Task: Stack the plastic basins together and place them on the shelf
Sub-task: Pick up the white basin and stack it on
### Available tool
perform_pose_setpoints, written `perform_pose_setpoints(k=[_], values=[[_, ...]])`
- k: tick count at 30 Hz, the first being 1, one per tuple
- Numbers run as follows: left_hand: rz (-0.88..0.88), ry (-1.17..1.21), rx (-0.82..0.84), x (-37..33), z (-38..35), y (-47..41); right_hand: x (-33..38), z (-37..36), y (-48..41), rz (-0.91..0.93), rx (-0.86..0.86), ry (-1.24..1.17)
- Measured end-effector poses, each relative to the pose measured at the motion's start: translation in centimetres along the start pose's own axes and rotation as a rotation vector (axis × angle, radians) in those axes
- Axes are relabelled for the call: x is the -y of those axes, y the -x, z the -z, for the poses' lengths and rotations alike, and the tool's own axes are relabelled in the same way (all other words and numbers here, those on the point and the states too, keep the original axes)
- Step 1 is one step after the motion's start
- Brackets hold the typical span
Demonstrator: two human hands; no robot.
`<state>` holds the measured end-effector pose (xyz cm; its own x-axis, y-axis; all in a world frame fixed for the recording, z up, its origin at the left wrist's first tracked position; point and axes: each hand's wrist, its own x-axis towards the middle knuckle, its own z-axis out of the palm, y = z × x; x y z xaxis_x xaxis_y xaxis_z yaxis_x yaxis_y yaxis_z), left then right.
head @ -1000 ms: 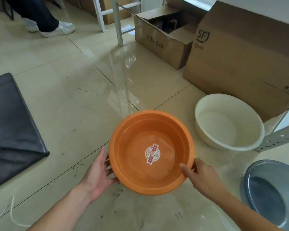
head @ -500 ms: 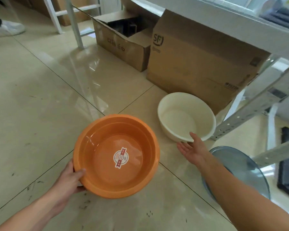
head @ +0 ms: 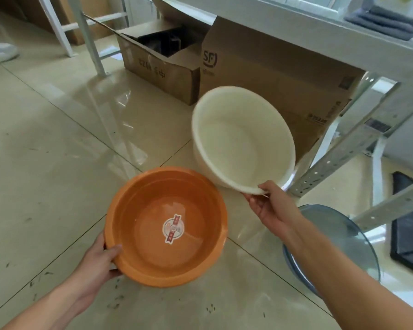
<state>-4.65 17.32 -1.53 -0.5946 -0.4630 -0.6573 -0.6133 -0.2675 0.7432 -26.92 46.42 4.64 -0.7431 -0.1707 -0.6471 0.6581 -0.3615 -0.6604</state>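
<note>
An orange basin [head: 196, 258] with a round sticker on its bottom is held above the tiled floor by my left hand [head: 98, 260], which grips its near-left rim. A white basin [head: 239, 139] is tilted up toward me, lifted by my right hand [head: 272, 206], which pinches its near rim. A translucent blue-grey basin [head: 336, 236] rests on the floor at the right, partly hidden by my right forearm. The grey metal shelf [head: 296, 25] runs across the top right.
Two cardboard boxes [head: 260, 65] sit on the floor under the shelf, just behind the white basin. Perforated shelf struts [head: 339, 158] slant down at the right. White frame legs [head: 86, 36] stand at the upper left. A dark mat [head: 410, 225] lies at the far right.
My right hand left the orange basin, reached to the white basin, gripped its rim and tilted it up off the floor. The orange basin stays in my left hand.
</note>
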Motion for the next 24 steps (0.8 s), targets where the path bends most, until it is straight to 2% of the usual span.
perform_pose_setpoints(k=[5,10,13,16,21,22,24], values=[[0.047,0.161,-0.012,-1.0,-0.1,0.5,-2.6,-1.6,4.9,-0.088,0.158,0.389],[-0.03,0.233,-0.006,-1.3,0.3,0.7,-6.1,-1.9,5.3,-0.095,0.166,0.702],[0.026,0.294,-0.021,-1.3,0.3,0.6,-6.7,-1.7,4.6,-0.032,0.111,0.876],[0.039,0.249,0.003,-1.2,0.2,0.5,-6.8,-1.4,3.8,0.026,0.089,1.108],[-0.024,0.038,0.018,-1.5,-0.4,0.7,-7.3,0.0,2.3,0.077,0.087,1.539],[-0.044,0.024,0.016,-1.7,-0.7,1.1,-7.4,0.4,2.2,0.059,0.102,1.554],[-0.046,0.004,-0.005,-1.6,-1.2,0.9,-7.4,1.8,2.5,-0.012,0.113,1.421]])
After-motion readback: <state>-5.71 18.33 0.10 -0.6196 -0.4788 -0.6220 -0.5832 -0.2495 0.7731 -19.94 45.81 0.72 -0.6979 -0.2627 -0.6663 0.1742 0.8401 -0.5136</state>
